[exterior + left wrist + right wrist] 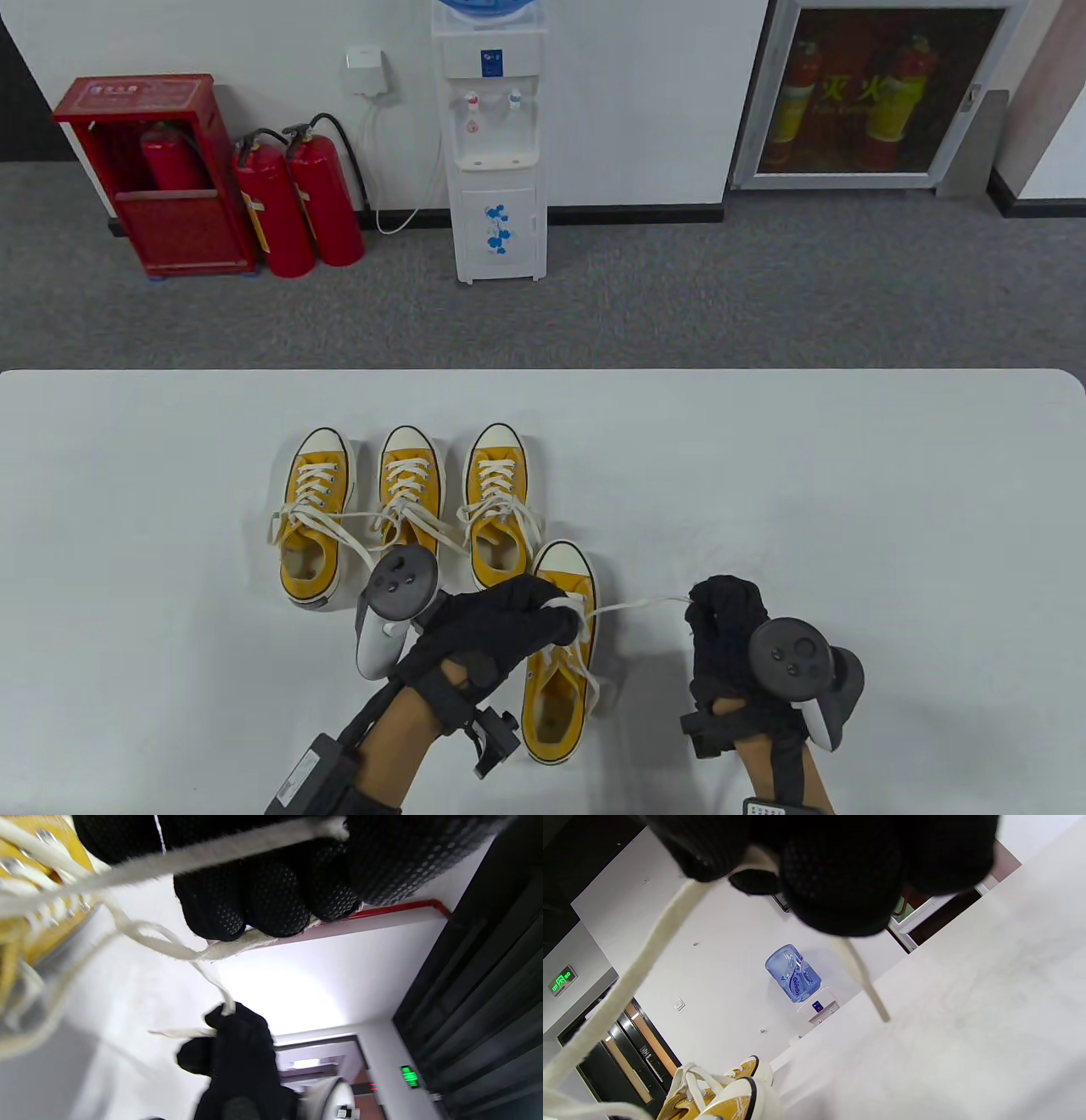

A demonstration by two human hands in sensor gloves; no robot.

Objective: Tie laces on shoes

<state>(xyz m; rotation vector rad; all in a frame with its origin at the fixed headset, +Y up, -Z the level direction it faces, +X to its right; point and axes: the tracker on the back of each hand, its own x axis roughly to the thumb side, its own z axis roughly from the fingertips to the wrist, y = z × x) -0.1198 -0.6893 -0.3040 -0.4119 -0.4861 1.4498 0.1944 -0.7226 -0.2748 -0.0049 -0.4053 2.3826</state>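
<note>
A yellow sneaker (561,671) with white laces lies nearest me on the white table (848,509). My left hand (509,624) rests over its lace area and grips a white lace (212,855) between its fingers. My right hand (721,632) is to the right of the shoe and grips the other lace end (645,605), drawn taut sideways from the shoe. The right wrist view shows that lace (640,955) running out of the closed fingers, its tip (865,984) hanging free. Three more yellow sneakers (407,501) stand in a row behind, laces loose.
The row of sneakers sits just behind my left hand. Beyond the table's far edge (543,371) are grey carpet, a water dispenser (496,136) and red fire extinguishers (297,204).
</note>
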